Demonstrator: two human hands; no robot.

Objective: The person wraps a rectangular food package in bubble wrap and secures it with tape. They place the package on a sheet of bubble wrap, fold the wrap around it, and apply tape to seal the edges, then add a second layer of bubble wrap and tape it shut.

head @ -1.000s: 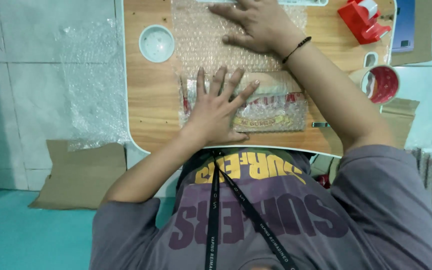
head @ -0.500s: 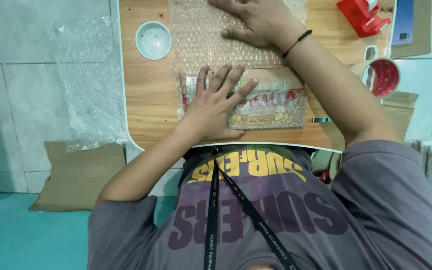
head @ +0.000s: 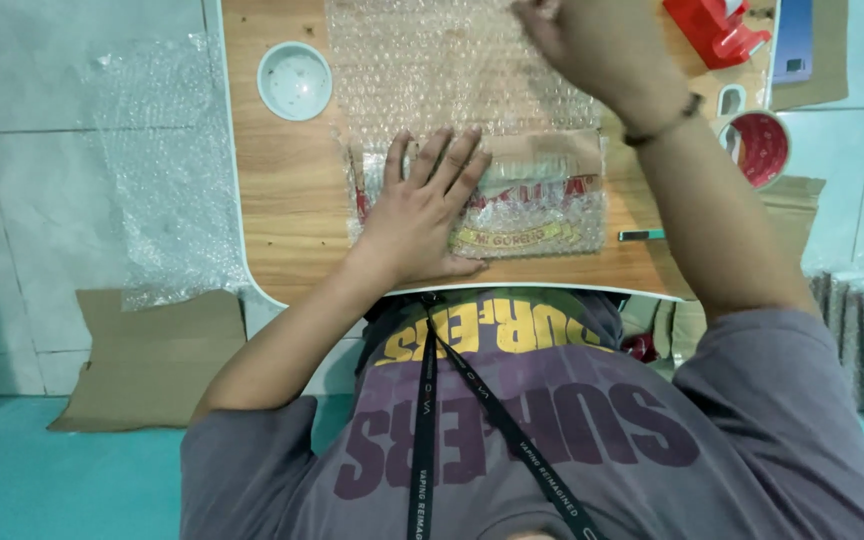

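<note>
A flat red and yellow packet (head: 542, 210) lies rolled in the near end of a bubble wrap sheet (head: 422, 70) on a small wooden table (head: 282, 190). My left hand (head: 422, 215) presses flat on the packet's left half, fingers spread. My right hand (head: 592, 45) is at the far end of the sheet, slightly blurred. Its fingers are curled on the sheet's far edge, and a dark band circles the wrist.
A small pale round dish (head: 294, 80) sits at the table's far left. A red tape dispenser (head: 717, 25) and a red tape roll (head: 757, 148) are at the right. More bubble wrap (head: 167, 170) and cardboard (head: 152, 360) lie on the floor at left.
My right hand has lifted off the sheet, where it lay flat, and its fingers have curled at the far edge. My left hand stays pressed on the packet.
</note>
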